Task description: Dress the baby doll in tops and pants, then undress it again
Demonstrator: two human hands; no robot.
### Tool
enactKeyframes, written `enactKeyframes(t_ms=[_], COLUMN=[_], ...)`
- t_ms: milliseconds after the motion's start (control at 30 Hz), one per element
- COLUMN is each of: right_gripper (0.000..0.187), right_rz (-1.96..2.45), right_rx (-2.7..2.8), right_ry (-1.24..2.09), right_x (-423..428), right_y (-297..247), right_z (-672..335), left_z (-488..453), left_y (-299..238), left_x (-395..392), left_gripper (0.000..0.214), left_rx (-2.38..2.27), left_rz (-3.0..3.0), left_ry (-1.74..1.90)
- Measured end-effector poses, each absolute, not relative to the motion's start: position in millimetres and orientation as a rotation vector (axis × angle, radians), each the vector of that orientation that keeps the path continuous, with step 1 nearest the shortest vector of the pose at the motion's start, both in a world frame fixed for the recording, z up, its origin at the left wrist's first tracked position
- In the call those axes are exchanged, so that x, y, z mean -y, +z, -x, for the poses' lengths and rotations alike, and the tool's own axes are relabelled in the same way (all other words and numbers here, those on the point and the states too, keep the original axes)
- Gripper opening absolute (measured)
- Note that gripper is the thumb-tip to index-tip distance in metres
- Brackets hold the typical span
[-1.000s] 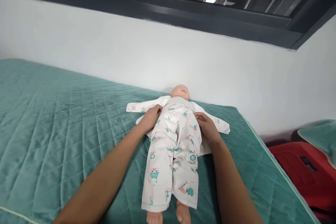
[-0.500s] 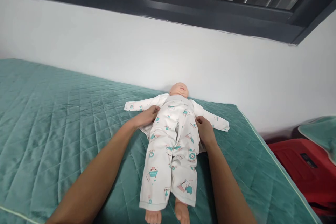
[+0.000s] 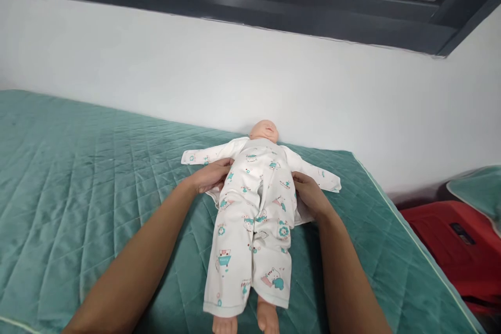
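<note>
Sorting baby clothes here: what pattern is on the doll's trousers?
Trousers: white with teal and pink cartoon prints, best seen in head view.

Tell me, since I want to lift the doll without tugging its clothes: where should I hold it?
Grip the doll by its trunk, just below the armpits, one hand from each side. It lies on its back on the bed with sleeves spread wide, so both flanks are open; the left hand and right hand rest there.

Soft, even light: the plain white wall [image 3: 274, 78] is bright, with a faint shadow beside the baby doll in white printed pyjamas [image 3: 254, 219] on the quilted teal bedspread [image 3: 78, 177]. Focus is sharp, with slight wide-angle stretch at the edges.
</note>
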State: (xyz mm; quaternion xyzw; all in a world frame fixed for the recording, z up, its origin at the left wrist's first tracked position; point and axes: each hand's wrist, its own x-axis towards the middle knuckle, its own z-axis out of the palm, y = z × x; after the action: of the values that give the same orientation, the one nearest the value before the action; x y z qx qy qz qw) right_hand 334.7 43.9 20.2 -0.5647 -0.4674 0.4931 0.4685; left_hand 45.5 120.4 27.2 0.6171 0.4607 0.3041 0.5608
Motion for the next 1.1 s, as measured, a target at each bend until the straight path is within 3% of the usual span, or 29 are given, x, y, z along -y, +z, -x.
enactKeyframes(t_ms=[367, 600, 967, 1100], right_gripper=[0.016, 0.016, 0.014, 0.016], right_rz=[1.405, 1.491, 1.814, 1.772], right_rx=[1.208, 1.211, 1.241, 1.235], right_ry=[1.303, 1.178, 0.717, 0.743], right_x=[-42.6, -47.2, -52.8, -52.4], right_y=[23.7, 18.1, 14.5, 15.0], right_z=[-342.3, -339.3, -334.1, -333.5], left_z=[-50.1, -42.4, -43.3, -46.6], left_y=[21.5, 28.6, 28.0, 26.2], left_x=[-128.2, -125.7, -128.1, -132.5], left_gripper=[0.020, 0.028, 0.018, 0.018], left_rx=[-1.023, -0.975, -1.028, -1.230], left_rz=[-1.468, -1.425, -1.513, -1.681], left_ry=[0.686, 0.579, 0.673, 0.686])
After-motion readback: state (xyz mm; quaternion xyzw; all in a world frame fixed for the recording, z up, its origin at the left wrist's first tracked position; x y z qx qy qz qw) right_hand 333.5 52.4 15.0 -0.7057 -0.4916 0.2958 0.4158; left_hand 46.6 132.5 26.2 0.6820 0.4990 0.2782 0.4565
